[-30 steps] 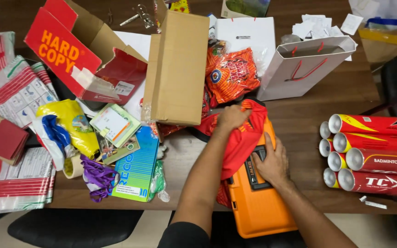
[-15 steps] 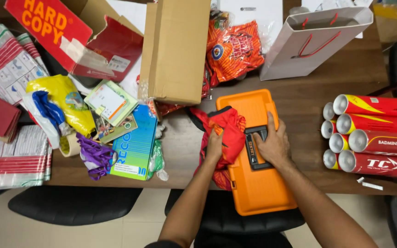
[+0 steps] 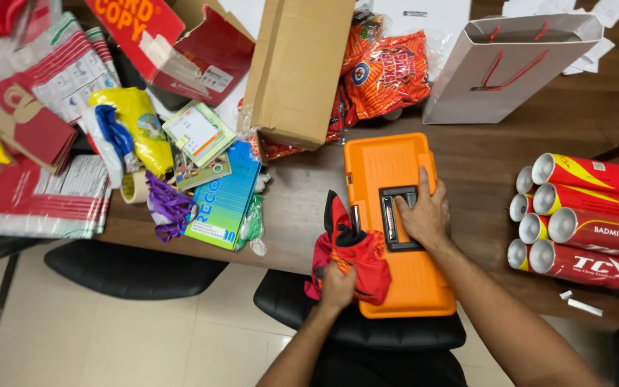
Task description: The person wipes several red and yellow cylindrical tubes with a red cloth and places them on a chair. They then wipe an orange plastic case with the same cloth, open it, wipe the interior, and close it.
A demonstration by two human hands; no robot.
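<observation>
The orange case (image 3: pixel 399 222) is lying flat at the near edge of the table (image 3: pixel 481 154), partly overhanging a black chair (image 3: pixel 367 326). It is being steadied by the right hand (image 3: pixel 423 213), spread open and pressed flat beside the black handle (image 3: pixel 397 217). A red cloth (image 3: pixel 352 254) is bunched in the closed left hand (image 3: pixel 338 285) against the case's left side. 7 red tubes (image 3: pixel 589 215) are stacked well apart, to the right.
</observation>
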